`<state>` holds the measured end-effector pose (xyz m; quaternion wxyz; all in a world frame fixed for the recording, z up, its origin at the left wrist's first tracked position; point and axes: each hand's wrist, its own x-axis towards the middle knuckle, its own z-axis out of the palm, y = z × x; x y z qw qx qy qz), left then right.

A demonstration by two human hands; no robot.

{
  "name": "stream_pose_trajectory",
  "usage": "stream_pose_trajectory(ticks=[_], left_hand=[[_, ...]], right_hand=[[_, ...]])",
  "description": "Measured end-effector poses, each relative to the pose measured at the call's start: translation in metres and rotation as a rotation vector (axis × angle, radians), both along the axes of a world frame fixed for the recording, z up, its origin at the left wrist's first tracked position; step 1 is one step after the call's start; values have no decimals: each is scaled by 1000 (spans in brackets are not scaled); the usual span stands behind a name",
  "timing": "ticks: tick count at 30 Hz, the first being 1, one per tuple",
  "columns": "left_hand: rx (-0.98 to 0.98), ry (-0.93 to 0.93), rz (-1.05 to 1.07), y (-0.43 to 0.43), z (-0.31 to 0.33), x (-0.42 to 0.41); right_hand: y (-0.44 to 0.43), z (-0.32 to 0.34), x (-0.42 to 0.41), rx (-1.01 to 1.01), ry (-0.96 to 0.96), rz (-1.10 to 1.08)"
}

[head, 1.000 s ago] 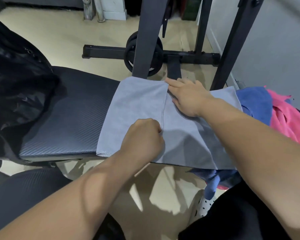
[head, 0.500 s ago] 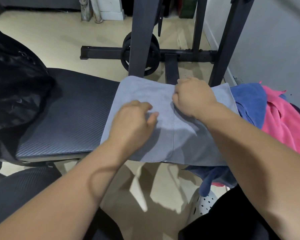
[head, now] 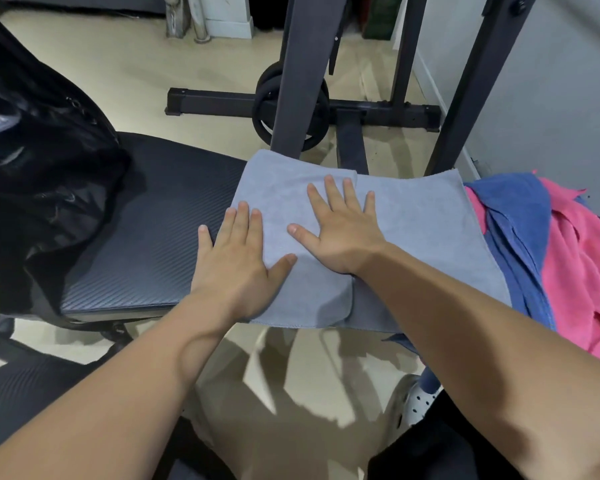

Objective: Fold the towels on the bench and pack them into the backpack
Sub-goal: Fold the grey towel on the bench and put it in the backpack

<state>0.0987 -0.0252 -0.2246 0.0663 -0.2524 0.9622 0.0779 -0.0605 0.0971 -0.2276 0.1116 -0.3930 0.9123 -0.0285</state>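
Observation:
A grey towel (head: 416, 216) lies across the black padded bench (head: 153, 244), with its left part folded over into a double layer. My left hand (head: 236, 265) presses flat on the folded layer's left edge, fingers straight, partly on the bench pad. My right hand (head: 340, 230) lies flat on the fold a little to the right, fingers spread. A blue towel (head: 513, 216) and a pink towel (head: 589, 258) lie crumpled at the bench's right end. The glossy black backpack (head: 35, 174) stands at the bench's left end.
Behind the bench stand dark rack uprights (head: 302, 71) and a black weight plate (head: 267, 116) on the beige floor. A grey wall (head: 551, 81) runs along the right. A black seat pad (head: 21, 386) is at the lower left, and a white perforated shoe (head: 420, 400) on the floor below.
Both hands were curled on the towel's edge and carried it leftward over the rest. They have let go and now lie flat on the folded layer.

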Motion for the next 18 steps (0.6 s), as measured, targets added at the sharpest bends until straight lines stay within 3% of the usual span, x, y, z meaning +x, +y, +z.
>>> stream_pose_trajectory(ticks=[14, 18], left_hand=[[13, -47, 131, -74, 8, 51], [-36, 208, 94, -60, 23, 39]], right_hand=[[-93, 1, 39, -65, -32, 78], [-82, 6, 30, -151, -15, -52]])
